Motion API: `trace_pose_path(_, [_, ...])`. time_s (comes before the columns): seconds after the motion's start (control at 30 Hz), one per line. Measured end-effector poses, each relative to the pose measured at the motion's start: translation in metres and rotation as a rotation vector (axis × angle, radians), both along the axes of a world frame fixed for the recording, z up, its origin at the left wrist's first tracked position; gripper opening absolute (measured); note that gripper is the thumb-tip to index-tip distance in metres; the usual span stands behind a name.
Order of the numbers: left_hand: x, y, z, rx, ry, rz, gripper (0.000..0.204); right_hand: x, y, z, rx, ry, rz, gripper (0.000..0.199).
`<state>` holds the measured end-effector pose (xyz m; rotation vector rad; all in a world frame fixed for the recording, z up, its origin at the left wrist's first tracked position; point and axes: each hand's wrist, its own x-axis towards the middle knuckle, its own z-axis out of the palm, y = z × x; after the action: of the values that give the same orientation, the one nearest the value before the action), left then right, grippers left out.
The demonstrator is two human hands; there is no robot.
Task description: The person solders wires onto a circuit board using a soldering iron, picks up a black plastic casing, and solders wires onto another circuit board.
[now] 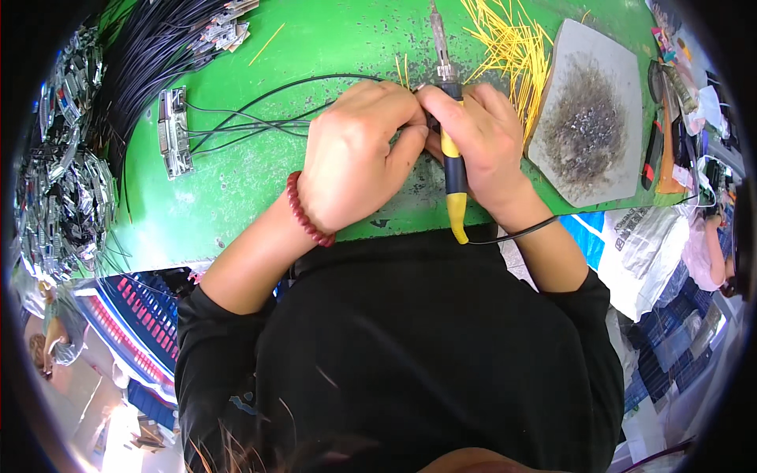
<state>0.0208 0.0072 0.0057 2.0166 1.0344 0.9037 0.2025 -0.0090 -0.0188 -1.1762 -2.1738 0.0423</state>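
Note:
My left hand point(355, 150) is closed, thumb and fingers pinched together, on thin black cables point(264, 126). Their held ends are hidden behind the fingers. To the left, the cables run to a silvery, clear-edged connector piece point(174, 132) lying on the green table. In my right hand point(490, 146) is a yellow and black soldering iron point(455, 175). Its metal tip points away from me, and its cord trails over my right forearm. The fingertips of both hands meet near the table's front; what lies between them cannot be made out.
A heap of thin yellow strands point(516, 55) lies beyond my right hand. Right of it sits a grey slab point(623, 79) with dark residue. Bundled black cables point(150, 55) and piled silvery pieces point(67, 181) fill the left side. Hand tools point(670, 150) lie at the right edge.

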Motion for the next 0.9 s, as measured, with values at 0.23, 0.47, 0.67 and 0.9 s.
trace_pose_path(0.23, [0.006, 0.002, -0.015, 0.049, 0.059, -0.002, 0.005, 0.019, -0.005, 0.017, -0.408, 0.302, 0.06, 0.048])
trace_pose_path(0.47, [0.015, 0.003, -0.017, 0.132, 0.068, 0.021, 0.009, 0.089, -0.055, 0.037, -0.421, 0.629, -0.267, 0.056])
trace_pose_path(0.67, [0.013, -0.001, -0.01, 0.116, 0.153, 0.014, 0.012, 0.15, -0.077, 0.013, -0.129, 1.091, -0.458, 0.038])
trace_pose_path(0.9, [0.017, -0.003, -0.006, 0.044, 0.187, 0.031, 0.011, 0.199, -0.056, 0.012, 0.045, 0.938, -0.732, 0.01])
